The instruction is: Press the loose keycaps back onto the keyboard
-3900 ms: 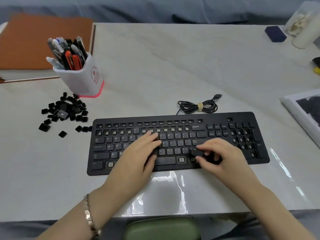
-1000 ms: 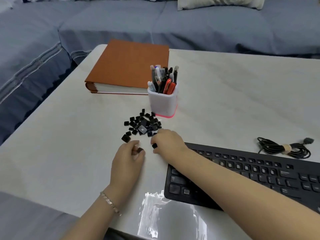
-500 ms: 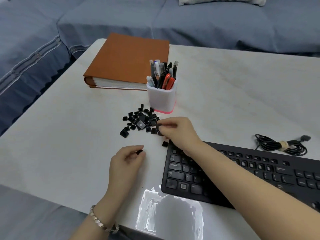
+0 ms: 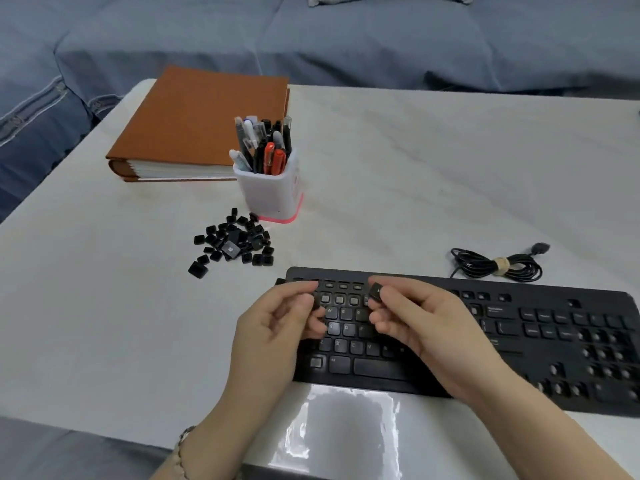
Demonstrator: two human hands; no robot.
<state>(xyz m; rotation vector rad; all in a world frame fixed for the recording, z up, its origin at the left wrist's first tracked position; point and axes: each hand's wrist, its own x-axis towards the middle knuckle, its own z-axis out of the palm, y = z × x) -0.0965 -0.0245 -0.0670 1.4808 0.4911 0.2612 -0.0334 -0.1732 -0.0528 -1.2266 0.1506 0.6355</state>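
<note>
A flat black plastic keyboard point(image 4: 519, 341) lies on the pale marble-patterned desk point(image 4: 398, 174), reaching from the centre of the view out toward 4 o'clock. Many of its keys are seated and show faint white letters, while a number of sockets in the top rows and in the number pad at 4 o'clock stand bare, each showing a small pale stub in a dark square well. Both hands hover above the left end of the keyboard, near each other but not touching. The right hand point(image 4: 419, 327) pinches a small black square keycap point(image 4: 374, 292) between thumb and forefinger, tilted up so that one face shows. The left hand point(image 4: 277, 327) has its fingers curled toward the thumb around something small and dark; what it is cannot be told for sure. At 10 o'clock from the hands a scattered heap of loose black keycaps point(image 4: 233, 245) rests on the desk, one larger than the others, just beside a white square pen holder with a pink base point(image 4: 272, 194). Behind that, at 11 o'clock, lies a thick brown-covered book point(image 4: 201, 123). A coiled black cable point(image 4: 495, 265) sits at 2 o'clock, just beyond the keyboard's far edge.
</note>
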